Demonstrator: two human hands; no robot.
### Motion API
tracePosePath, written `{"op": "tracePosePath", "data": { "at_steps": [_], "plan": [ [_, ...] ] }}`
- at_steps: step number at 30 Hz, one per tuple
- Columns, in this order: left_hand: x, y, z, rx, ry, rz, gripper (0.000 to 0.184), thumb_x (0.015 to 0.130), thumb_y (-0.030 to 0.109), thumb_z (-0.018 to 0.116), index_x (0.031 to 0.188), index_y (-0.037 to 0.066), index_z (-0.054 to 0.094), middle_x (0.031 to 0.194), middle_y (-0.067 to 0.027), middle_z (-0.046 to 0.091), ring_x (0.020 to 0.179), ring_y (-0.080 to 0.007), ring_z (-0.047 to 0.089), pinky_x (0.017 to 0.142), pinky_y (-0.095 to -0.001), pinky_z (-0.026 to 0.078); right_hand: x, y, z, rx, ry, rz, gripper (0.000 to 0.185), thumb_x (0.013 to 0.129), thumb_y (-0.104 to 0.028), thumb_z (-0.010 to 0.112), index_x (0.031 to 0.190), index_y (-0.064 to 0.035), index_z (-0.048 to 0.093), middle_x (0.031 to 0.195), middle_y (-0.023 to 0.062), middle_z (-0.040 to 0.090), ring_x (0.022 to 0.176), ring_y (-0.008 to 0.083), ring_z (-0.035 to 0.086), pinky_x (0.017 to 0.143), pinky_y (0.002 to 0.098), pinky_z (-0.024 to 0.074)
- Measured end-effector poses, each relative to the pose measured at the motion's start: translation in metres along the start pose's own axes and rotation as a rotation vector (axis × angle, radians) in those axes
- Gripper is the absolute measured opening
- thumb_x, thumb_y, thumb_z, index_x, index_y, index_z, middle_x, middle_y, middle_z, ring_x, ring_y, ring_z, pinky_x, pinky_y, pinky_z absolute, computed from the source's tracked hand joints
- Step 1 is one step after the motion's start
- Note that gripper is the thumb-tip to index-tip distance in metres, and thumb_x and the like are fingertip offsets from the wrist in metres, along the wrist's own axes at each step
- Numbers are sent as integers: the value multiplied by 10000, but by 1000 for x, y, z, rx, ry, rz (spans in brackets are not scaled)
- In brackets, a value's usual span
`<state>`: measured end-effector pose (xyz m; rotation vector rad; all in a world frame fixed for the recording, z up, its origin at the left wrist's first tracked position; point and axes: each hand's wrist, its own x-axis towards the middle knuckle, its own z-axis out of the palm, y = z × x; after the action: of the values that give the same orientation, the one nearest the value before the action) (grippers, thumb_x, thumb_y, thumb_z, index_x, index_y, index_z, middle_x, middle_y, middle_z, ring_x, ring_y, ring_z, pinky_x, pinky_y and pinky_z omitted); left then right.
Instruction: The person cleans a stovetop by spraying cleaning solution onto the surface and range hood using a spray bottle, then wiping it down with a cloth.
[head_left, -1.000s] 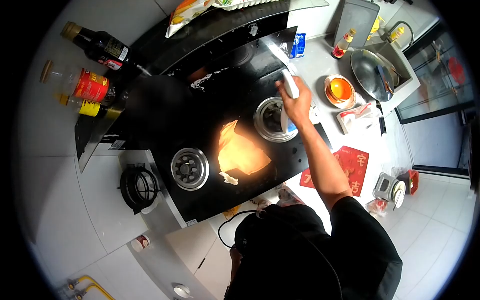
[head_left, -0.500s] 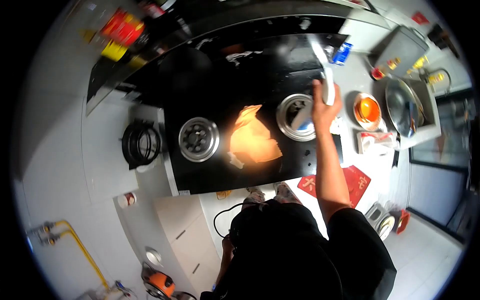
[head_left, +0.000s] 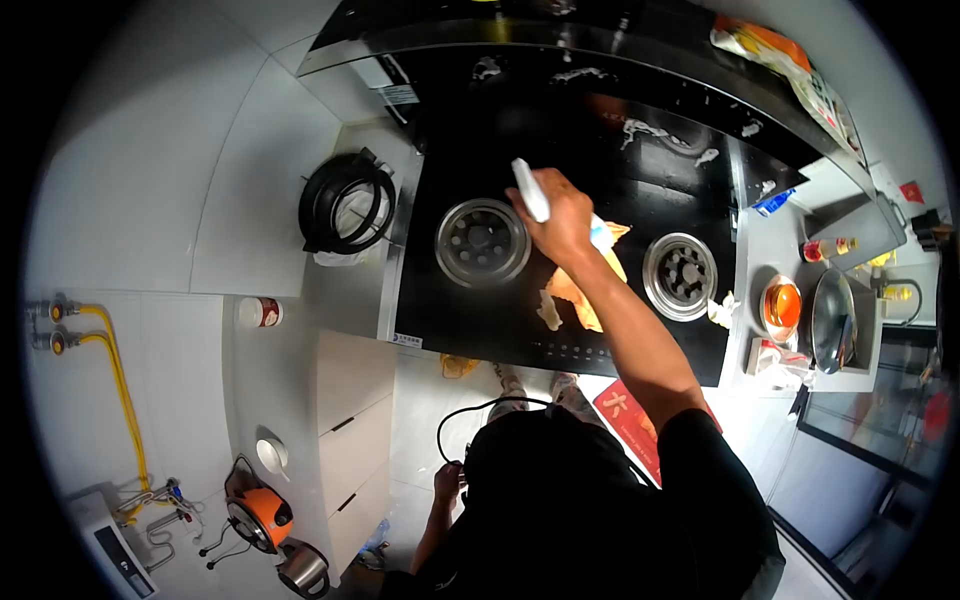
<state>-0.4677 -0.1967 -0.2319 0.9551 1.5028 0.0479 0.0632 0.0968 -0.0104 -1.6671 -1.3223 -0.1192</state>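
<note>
My right hand (head_left: 562,220) is closed around a white spray bottle (head_left: 533,192), held over the middle of the black glass hob (head_left: 440,315). Its nozzle points up towards the dark panel behind; part of a blue-marked body shows past my hand. Below my forearm lies an orange cloth (head_left: 575,300), partly hidden, with a pale crumpled scrap (head_left: 549,310) beside it. The left burner (head_left: 483,243) and right burner (head_left: 680,277) flank my hand. White foam (head_left: 650,130) streaks the back panel. My left hand (head_left: 447,483) hangs low by my body near a black cable, its fingers too unclear to read.
Black pan supports (head_left: 347,205) sit on the left counter. On the right are an orange bowl (head_left: 783,303), a wok (head_left: 832,320) by the sink and a blue packet (head_left: 773,203). The range hood (head_left: 600,35) overhangs the back. A red mat (head_left: 630,420) lies below.
My right hand has carried the spray bottle from beside the right burner leftward over the hob's middle. More foam shows on the back panel's right side. The camera view has shifted too.
</note>
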Motion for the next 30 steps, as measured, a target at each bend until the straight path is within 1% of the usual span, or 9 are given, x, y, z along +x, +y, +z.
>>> {"op": "tracePosePath", "data": {
  "at_steps": [4, 7, 9, 11, 12, 14, 20, 24, 30],
  "plan": [
    [-22, 4, -18, -73, 105, -194, 303, 1022, 257, 596, 1200, 21, 666, 963, -66, 719, 787, -156, 689, 626, -277, 514, 34, -30, 71, 1, -3, -111, 290, 838, -208, 826, 1028, -37, 689, 964, 149, 708, 792, 368, 711, 703, 430, 586],
    [-4, -60, -39, -163, 27, -54, 312, 1025, 254, 603, 1184, -5, 676, 976, -84, 721, 803, -177, 700, 644, -287, 538, 53, -41, 112, 17, 13, -158, 293, 846, -218, 819, 1008, -29, 665, 933, 164, 700, 778, 395, 699, 681, 459, 566],
    [-13, -51, -48, -83, 32, -68, 315, 1022, 251, 615, 1165, -21, 684, 1002, -105, 729, 808, -189, 704, 672, -304, 566, 63, -36, 133, -61, -40, -119, 278, 853, -239, 812, 966, -34, 661, 896, 173, 700, 771, 410, 692, 675, 477, 556],
    [-9, -54, -62, -313, -65, -95, 320, 1015, 253, 622, 1166, -23, 681, 958, -92, 722, 806, -183, 704, 693, -308, 580, 66, -36, 138, -76, 22, -60, 285, 855, -273, 810, 933, -39, 668, 893, 168, 705, 776, 396, 694, 677, 471, 557],
    [-2, -60, -46, -378, 108, -131, 318, 1022, 270, 615, 1156, -7, 695, 888, -58, 700, 767, -157, 681, 659, -292, 556, 67, -34, 136, -92, 56, -51, 291, 852, -276, 815, 950, -41, 674, 896, 161, 705, 781, 389, 696, 683, 465, 560],
    [-3, -52, -58, -273, 96, -39, 325, 1018, 285, 623, 1154, 1, 702, 871, -43, 691, 749, -146, 668, 647, -286, 540, 62, -35, 116, -108, 98, 10, 296, 845, -274, 831, 985, -51, 695, 903, 143, 705, 793, 375, 700, 701, 449, 569],
    [25, -33, -83, -265, -13, -148, 357, 986, 352, 671, 1123, 25, 714, 859, -5, 682, 717, -107, 620, 622, -261, 474, 25, 9, 41, -215, 151, 147, 273, 858, -268, 833, 969, -59, 697, 856, 169, 701, 772, 404, 690, 680, 442, 540],
    [34, 2, -98, -48, -24, -68, 337, 995, 344, 650, 1156, 52, 696, 897, -23, 693, 745, -126, 639, 650, -285, 497, 1, 30, -11, -368, 81, 267, 327, 883, -325, 806, 1004, -45, 687, 908, 199, 713, 843, 432, 694, 741, 464, 544],
    [59, 29, -111, 80, -95, 24, 240, 988, 273, 629, 1116, 80, 688, 896, -19, 689, 755, -136, 649, 661, -295, 512, -52, 48, -34, -220, -196, 522, 474, 858, -424, 796, 1098, -24, 709, 982, 231, 736, 903, 430, 711, 801, 496, 561]
  ]
}}
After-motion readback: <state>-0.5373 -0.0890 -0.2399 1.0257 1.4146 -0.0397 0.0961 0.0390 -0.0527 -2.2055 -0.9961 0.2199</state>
